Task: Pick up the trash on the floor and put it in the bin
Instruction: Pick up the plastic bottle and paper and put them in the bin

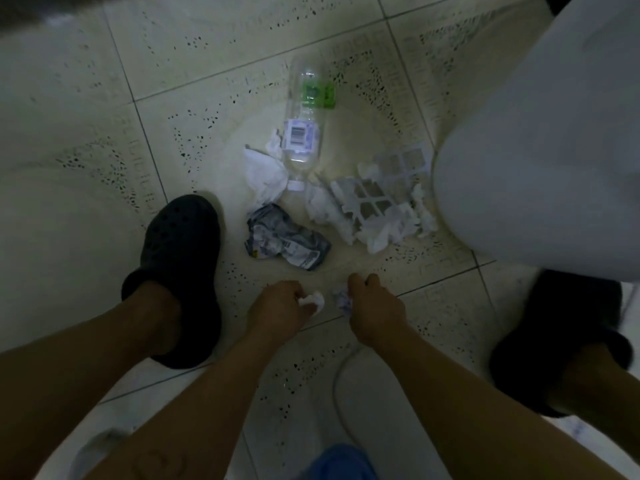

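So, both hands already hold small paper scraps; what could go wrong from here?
1. The left hand and right hand each pinch only a small scrap, so grabbing more trash may make a scrap slip out.
2. The bottle lies on its side and could roll away if nudged.
3. The tissues are tangled around the white grid piece; lifting one may drag or scatter the rest near the bin.

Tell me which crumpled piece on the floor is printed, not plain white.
The crumpled printed wrapper, lying closest in front of the hands. It is grey with printing; the tissues near the bottle are plain white.
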Available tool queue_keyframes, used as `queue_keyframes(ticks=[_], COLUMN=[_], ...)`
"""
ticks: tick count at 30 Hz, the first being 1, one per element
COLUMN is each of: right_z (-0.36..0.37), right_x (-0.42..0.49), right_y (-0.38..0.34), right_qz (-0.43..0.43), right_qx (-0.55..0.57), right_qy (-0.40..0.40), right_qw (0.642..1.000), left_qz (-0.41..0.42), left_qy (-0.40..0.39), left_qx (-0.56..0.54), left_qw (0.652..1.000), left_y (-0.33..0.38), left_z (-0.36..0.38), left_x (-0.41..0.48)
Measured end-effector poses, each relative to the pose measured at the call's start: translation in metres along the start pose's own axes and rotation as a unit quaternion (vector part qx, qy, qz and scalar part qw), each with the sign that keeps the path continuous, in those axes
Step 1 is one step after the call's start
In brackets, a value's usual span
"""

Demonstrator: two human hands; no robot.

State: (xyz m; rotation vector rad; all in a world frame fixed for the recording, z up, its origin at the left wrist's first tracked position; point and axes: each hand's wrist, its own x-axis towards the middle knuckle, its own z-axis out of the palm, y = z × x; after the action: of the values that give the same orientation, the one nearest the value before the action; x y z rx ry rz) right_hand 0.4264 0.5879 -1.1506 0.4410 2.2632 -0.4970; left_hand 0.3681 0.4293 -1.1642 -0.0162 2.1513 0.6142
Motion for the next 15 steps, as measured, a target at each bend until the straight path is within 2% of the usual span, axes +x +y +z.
queue_keyframes(ticks=[3, 6, 11, 15], right_z=[-0.005, -0.019, -0.06, -0.102], right_x=[-0.011, -0.028, -0.065, -0.101], right_y=[0.013, 0.024, 0.031, 0.028], right_qz=[0.004, 0.003, -0.033, -0.043], right_qx=[-0.007, 0.046, 0.08, 0.099], right_qy=[-0.021, -0.008, 0.043, 0.112], right_qw=[1.0, 0.999, 0.995, 0.988], left_qz=[0.015, 0.045, 0.096, 0.146], left_qy=[0.006, 0.024, 0.034, 0.072], left_qx=[0.007, 0.018, 0.015, 0.033], left_qw=[1.0, 0.999, 0.995, 0.986], left_y=[0.014, 0.028, 0.064, 0.1], left_z=[-0.002, -0.006, -0.023, -0.048], left_x=[-0.007, -0.019, -0.054, -0.083])
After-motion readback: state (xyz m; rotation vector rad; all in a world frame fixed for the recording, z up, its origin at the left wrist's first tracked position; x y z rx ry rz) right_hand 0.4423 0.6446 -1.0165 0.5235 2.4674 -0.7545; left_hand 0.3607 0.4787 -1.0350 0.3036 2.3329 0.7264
